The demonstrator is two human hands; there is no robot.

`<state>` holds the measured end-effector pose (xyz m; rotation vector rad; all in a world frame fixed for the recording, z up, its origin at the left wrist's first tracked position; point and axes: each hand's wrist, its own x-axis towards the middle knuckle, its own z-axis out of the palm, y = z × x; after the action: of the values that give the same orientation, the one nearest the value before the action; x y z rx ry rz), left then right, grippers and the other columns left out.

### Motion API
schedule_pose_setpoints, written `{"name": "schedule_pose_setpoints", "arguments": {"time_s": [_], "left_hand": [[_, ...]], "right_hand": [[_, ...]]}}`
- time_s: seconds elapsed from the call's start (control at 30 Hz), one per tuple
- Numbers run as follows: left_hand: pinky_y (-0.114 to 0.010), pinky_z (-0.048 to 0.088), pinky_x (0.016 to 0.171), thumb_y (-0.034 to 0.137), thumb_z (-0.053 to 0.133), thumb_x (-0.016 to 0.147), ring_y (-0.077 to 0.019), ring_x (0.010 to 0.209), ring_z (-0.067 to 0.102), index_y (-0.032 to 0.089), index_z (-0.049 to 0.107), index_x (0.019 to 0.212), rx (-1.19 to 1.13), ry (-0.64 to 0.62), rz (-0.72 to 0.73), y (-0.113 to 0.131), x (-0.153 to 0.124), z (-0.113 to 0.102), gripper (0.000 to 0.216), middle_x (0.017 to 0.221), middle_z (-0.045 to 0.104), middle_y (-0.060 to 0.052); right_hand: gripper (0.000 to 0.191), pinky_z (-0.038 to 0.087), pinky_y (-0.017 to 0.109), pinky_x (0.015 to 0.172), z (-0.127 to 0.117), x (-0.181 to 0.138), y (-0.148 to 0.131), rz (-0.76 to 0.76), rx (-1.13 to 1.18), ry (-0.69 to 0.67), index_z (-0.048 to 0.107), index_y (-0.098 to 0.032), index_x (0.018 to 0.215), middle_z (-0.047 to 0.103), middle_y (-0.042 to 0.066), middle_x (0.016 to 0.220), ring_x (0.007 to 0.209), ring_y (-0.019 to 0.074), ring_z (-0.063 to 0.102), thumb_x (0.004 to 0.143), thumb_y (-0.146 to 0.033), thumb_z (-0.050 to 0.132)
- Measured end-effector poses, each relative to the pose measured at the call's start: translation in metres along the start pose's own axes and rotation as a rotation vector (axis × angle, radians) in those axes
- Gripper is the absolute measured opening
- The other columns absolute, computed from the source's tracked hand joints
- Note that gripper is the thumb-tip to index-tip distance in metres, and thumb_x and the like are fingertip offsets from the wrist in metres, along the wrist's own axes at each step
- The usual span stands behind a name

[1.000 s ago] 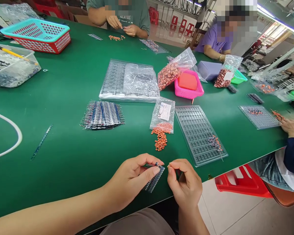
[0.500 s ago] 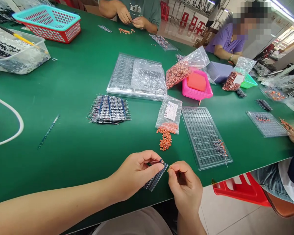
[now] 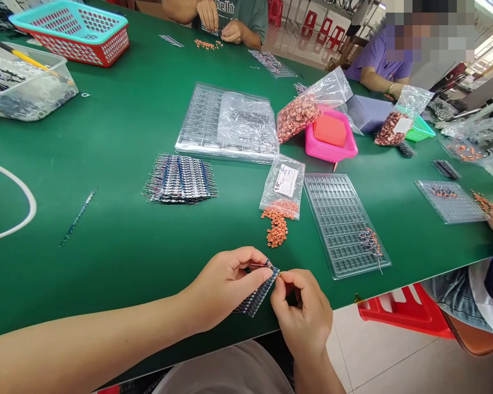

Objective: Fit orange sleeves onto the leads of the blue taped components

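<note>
My left hand [image 3: 230, 287] is closed on a dark panel of small circuit boards [image 3: 258, 296], tilted above the table's near edge. Thin wires show between thumb and fingers, where part of the panel is hidden. My right hand [image 3: 304, 303] pinches something tiny at the panel's upper right corner; it looks brownish but is too small to name. Just beyond the hands lies a pile of small orange rings [image 3: 276, 232], spilling from a labelled clear bag [image 3: 286, 183]. Right of it, a clear ribbed tray [image 3: 332, 219] carries several wired pieces with orange ends [image 3: 370, 243].
A stack of wired board panels [image 3: 181, 178] lies left of centre, before stacked clear trays [image 3: 197, 117]. Farther back are a pink basket [image 3: 328, 149], a bag of reddish rings [image 3: 298, 117] and a turquoise basket [image 3: 68, 19]. Other people work across the table and at right.
My right hand has shifted slightly left, bringing its pinched fingertips against the panel's corner. My left hand stays closed on the panel. The whole view has shifted a little.
</note>
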<state>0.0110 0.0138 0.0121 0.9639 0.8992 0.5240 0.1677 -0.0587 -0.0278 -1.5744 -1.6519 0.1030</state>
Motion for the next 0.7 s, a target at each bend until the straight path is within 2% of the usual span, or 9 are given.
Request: {"name": "schedule_pose_setpoints", "arguments": {"time_s": [0.23, 0.47, 0.7], "left_hand": [[-0.024, 0.044, 0.067, 0.030, 0.067, 0.084, -0.0120, 0.071, 0.054, 0.015, 0.064, 0.084, 0.006, 0.003, 0.007, 0.000, 0.000, 0.000, 0.016, 0.077, 0.061, 0.002], [-0.023, 0.043, 0.061, 0.033, 0.064, 0.085, -0.0118, 0.067, 0.052, 0.015, 0.065, 0.084, 0.113, -0.008, 0.031, -0.001, -0.002, 0.002, 0.018, 0.075, 0.059, 0.002], [-0.022, 0.044, 0.057, 0.034, 0.064, 0.085, -0.0122, 0.064, 0.051, 0.017, 0.066, 0.083, 0.151, -0.006, 0.056, -0.002, -0.003, 0.002, 0.017, 0.074, 0.060, 0.001]], "right_hand": [[0.010, 0.046, 0.022, 0.055, 0.000, -0.001, 0.000, 0.034, 0.036, -0.004, 0.059, -0.022, 0.086, 0.065, -0.002, 0.071, 0.057, 0.0101, 0.057, 0.088, -0.012, 0.060], [0.007, 0.045, 0.022, 0.050, -0.008, 0.002, 0.009, 0.281, 0.372, -0.085, 0.064, -0.021, 0.083, 0.063, -0.001, 0.072, 0.057, 0.0109, 0.057, 0.090, -0.018, 0.062], [0.006, 0.043, 0.022, 0.048, -0.009, 0.002, 0.014, 0.341, 0.504, -0.120, 0.066, -0.020, 0.084, 0.062, -0.001, 0.071, 0.057, 0.0107, 0.055, 0.090, -0.020, 0.064]]}}
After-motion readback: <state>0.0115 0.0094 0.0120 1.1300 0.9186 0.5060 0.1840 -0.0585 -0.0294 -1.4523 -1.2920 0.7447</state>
